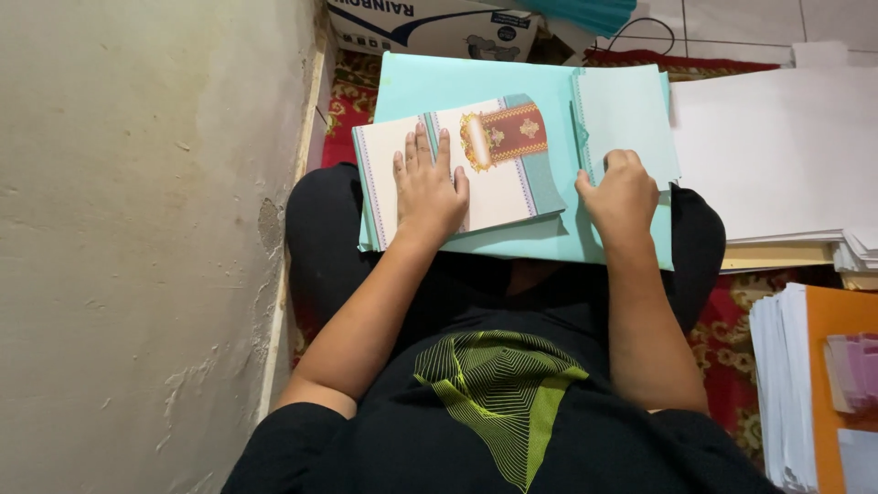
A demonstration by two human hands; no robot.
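Observation:
A stack of pale teal sheets [512, 240] rests across my lap. On it lies a cream card [498, 187] with teal borders and a maroon and gold ornament. My left hand [428, 187] lies flat on that card, fingers spread, pressing it down. To the right is a smaller pile of pale teal sheets [626, 110]. My right hand [622, 187] is curled over its lower edge, pinching the sheets near the corner.
A rough plaster wall [137, 229] stands close on the left. White sheets [777, 146] are stacked at the right, with more white and orange paper [814, 384] lower right. A cardboard box [430, 27] sits at the top. A red patterned rug [741, 366] covers the floor.

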